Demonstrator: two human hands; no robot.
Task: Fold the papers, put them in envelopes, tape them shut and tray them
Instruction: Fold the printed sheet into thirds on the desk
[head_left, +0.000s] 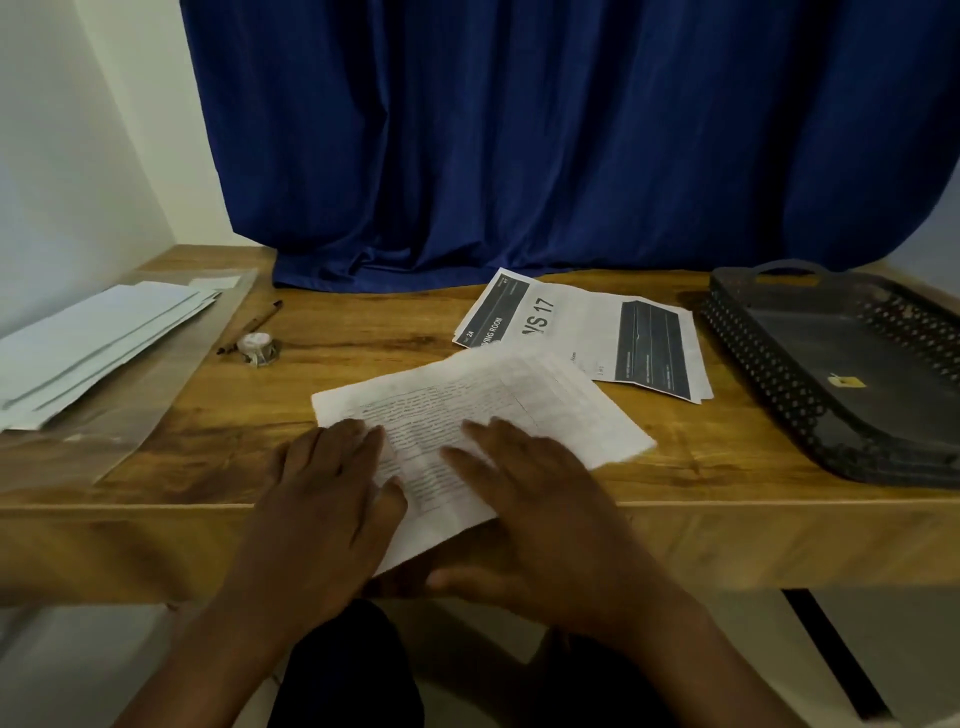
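Your wooden table (218, 415) fills the view, backed by a blue curtain (545, 145) whose hem pools on the far edge, with a white wall (78, 130) to the left. On the right you have a black perforated tray (852, 374) with a handle at its far end and a small yellow label on its floor; nothing else lies in it. On the left, a fanned stack of white envelopes (98, 343) rests on a clear plastic sleeve (156, 410) that juts toward the front edge. Directly in front of you lies the folded paper (519, 405), printed text up, turned at an angle so its near corner hangs over the table's front edge. Behind it, partly covered by its far corner, is a stack of printed papers (587, 332) with dark panels and large lettering, just left of the tray. Your left hand (322, 499) lies flat on the folded paper's left part, fingers straight and pressing down, gripping nothing. Your right hand (540, 509) lies flat on its near right part, fingers extended and spread, thumb along the overhanging edge; blur hides the fingertips. Between the envelopes and the papers lie a brown pen (250, 327) and, touching it, a small roll of tape (258, 349) in a dispenser
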